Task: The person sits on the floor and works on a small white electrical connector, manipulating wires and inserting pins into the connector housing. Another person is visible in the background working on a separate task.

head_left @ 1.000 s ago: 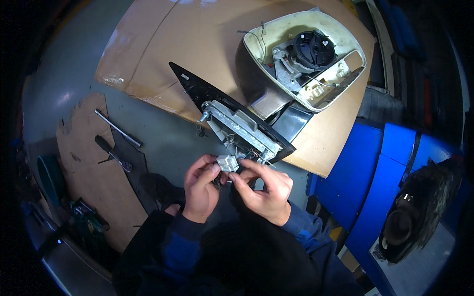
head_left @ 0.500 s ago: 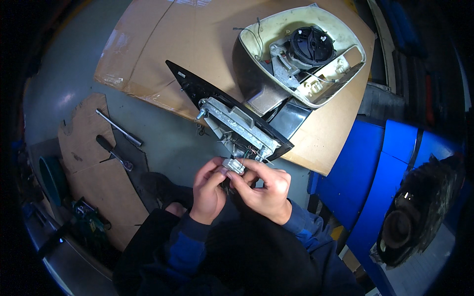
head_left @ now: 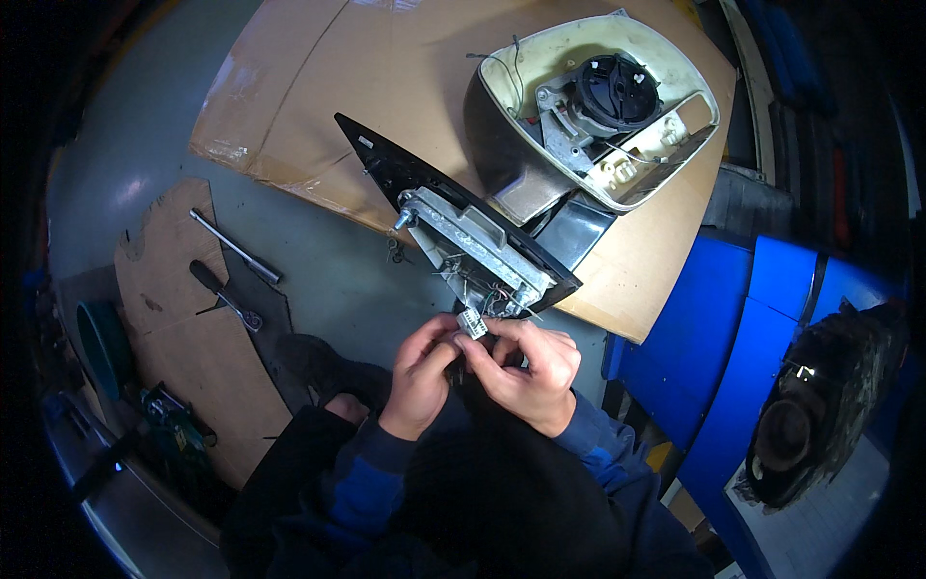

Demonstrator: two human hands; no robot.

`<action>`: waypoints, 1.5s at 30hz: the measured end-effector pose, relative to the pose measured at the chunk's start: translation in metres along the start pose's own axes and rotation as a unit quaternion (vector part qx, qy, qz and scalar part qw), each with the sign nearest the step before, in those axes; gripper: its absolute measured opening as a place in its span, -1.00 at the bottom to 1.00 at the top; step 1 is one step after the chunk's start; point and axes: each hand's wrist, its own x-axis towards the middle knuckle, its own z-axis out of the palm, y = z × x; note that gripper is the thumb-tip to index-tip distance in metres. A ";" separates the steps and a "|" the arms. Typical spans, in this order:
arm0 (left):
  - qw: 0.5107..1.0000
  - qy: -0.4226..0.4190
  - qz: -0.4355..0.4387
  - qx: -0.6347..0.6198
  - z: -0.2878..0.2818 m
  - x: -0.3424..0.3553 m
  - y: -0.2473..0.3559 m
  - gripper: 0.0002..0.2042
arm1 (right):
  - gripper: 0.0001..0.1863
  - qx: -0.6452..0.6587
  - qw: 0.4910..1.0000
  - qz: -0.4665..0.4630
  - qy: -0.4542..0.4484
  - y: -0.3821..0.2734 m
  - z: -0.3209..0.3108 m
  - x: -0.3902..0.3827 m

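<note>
Both hands (head_left: 482,372) shifted slightly, pinching connector (head_left: 472,322) at bracket's (head_left: 473,246) edge.

You have no labels, signs or screens before you, only flattened packaging: a large tan cardboard sheet (head_left: 318,106) spread from eleven to two o'clock, and a smaller, ragged-edged brown cardboard piece (head_left: 183,347) lying on the floor at about nine o'clock.

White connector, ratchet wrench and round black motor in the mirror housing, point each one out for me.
White connector (head_left: 472,322), head view, on its ribbed white body between the fingertips.
Ratchet wrench (head_left: 224,294), head view, on its handle.
Round black motor (head_left: 617,92), head view, on its face.
</note>
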 end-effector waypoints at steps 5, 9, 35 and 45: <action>1.000 -0.017 -0.008 -0.004 -0.002 0.004 -0.003 -0.75 | -0.72 -0.007 1.000 -0.019 0.013 0.003 0.001 -0.001; 1.000 -0.014 -0.008 0.001 0.004 0.005 0.000 -0.77 | -0.73 0.008 1.000 -0.002 0.013 0.004 0.002 -0.002; 0.849 -0.019 0.165 0.501 0.033 -0.042 0.092 -0.78 | -0.74 0.381 0.856 0.342 -0.074 -0.013 -0.033 -0.011; 0.705 -0.211 0.269 0.621 0.051 0.017 0.110 -0.77 | -0.67 0.168 0.958 0.205 -0.113 -0.001 -0.039 -0.012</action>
